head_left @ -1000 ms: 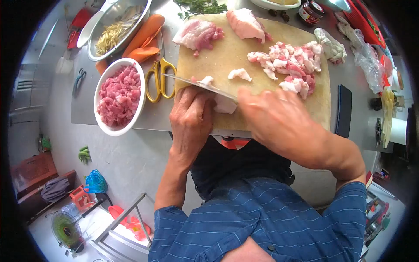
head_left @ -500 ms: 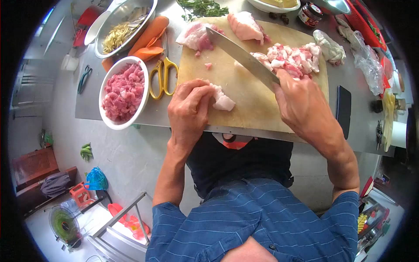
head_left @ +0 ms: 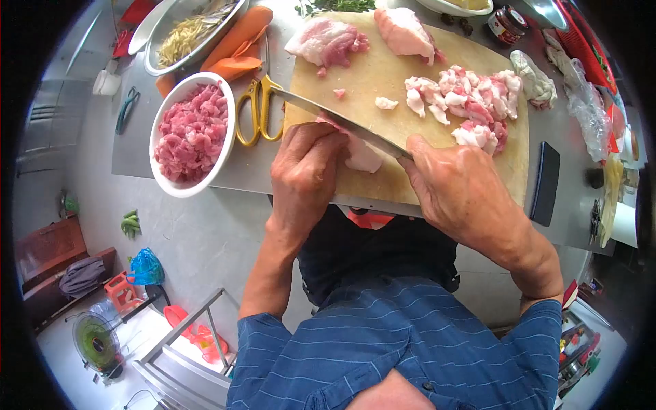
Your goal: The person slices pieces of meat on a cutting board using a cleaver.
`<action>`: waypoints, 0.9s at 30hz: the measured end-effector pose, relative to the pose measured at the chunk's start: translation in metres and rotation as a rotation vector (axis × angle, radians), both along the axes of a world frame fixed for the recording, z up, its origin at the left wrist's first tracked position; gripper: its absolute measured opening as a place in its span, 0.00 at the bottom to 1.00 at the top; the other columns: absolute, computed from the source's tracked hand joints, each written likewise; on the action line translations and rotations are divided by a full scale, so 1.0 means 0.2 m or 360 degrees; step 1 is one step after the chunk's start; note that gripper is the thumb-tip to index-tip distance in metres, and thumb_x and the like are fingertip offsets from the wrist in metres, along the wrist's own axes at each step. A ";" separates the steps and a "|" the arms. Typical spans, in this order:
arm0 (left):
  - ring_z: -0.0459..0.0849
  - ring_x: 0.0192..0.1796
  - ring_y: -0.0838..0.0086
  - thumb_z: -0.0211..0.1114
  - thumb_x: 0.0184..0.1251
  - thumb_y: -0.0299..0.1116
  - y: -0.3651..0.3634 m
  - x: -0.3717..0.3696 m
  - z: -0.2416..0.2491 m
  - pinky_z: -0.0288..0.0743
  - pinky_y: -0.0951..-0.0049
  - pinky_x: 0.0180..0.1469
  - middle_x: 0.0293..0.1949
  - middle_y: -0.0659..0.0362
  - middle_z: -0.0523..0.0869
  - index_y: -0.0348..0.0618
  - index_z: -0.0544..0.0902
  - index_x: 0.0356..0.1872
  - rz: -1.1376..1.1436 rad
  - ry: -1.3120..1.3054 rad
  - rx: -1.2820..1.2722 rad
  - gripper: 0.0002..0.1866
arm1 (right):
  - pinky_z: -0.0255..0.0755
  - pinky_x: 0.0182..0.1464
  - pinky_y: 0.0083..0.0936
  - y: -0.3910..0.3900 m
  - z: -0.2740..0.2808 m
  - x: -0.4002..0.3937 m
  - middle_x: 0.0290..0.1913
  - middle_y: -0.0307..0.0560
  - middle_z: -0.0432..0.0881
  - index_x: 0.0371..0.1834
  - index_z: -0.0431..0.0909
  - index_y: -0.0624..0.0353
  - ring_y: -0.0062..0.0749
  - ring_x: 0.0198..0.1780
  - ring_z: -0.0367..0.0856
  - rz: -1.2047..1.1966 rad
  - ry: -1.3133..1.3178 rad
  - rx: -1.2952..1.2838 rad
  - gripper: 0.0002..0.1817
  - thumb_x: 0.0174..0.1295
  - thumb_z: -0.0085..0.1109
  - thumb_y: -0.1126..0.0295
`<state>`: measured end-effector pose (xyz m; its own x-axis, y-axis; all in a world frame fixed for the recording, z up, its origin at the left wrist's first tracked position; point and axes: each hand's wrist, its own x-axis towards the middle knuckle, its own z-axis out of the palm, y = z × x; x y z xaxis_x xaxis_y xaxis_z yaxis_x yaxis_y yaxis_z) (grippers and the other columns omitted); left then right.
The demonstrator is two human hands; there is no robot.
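Note:
My right hand (head_left: 465, 184) is closed round the handle of a large kitchen knife (head_left: 342, 123). Its blade slants up and left across the cutting board (head_left: 383, 75), over a pale piece of pork (head_left: 362, 157). My left hand (head_left: 307, 160) has its fingers curled and pressed on that piece, right beside the blade; part of the meat is hidden under hand and knife. Chopped fatty pork (head_left: 471, 92) lies heaped on the board's right side. At the far edge sit two bigger chunks, one pink and white (head_left: 326, 42), the other a fatty block (head_left: 404, 33).
Left of the board are yellow-handled scissors (head_left: 254, 113), carrots (head_left: 236, 41), a white bowl (head_left: 229, 137) of cut meat and a metal bowl (head_left: 154, 65) with yellowish strips. To the right lie a phone (head_left: 545, 183), a crumpled cloth (head_left: 533, 78) and a plastic bag (head_left: 589, 113).
The knife has moved from the chopped pork down and left, onto the piece under my left hand. A small pale bit now shows on the board. The whole view has shifted slightly.

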<state>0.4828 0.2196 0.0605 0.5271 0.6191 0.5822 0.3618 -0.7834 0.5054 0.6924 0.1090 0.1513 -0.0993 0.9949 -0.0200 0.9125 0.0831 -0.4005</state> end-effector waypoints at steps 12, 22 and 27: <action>0.93 0.48 0.59 0.77 0.63 0.16 -0.01 -0.01 0.00 0.87 0.64 0.54 0.45 0.51 0.93 0.36 0.93 0.44 0.0045 -0.0098 -0.0173 0.10 | 0.76 0.35 0.54 -0.09 0.06 0.09 0.29 0.62 0.84 0.48 0.75 0.65 0.63 0.33 0.86 0.0007 -0.0110 -0.0190 0.08 0.76 0.64 0.74; 0.91 0.48 0.57 0.75 0.62 0.16 0.02 -0.01 0.01 0.86 0.60 0.52 0.46 0.52 0.92 0.37 0.93 0.46 0.0009 -0.0125 -0.0057 0.12 | 0.74 0.33 0.53 -0.08 0.02 0.06 0.28 0.62 0.82 0.45 0.75 0.64 0.65 0.33 0.85 -0.0106 0.0123 -0.0068 0.07 0.75 0.65 0.76; 0.91 0.50 0.56 0.76 0.58 0.18 0.03 0.00 0.02 0.86 0.59 0.54 0.46 0.52 0.91 0.37 0.93 0.45 -0.0015 -0.0047 0.0015 0.13 | 0.74 0.33 0.53 -0.07 0.01 0.05 0.26 0.63 0.81 0.45 0.75 0.65 0.65 0.32 0.85 -0.0131 0.0201 0.0004 0.07 0.75 0.65 0.77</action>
<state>0.4825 0.2254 0.0644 0.5153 0.6087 0.6033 0.3398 -0.7914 0.5082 0.7022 0.0950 0.1534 -0.0192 0.9998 -0.0100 0.8588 0.0114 -0.5122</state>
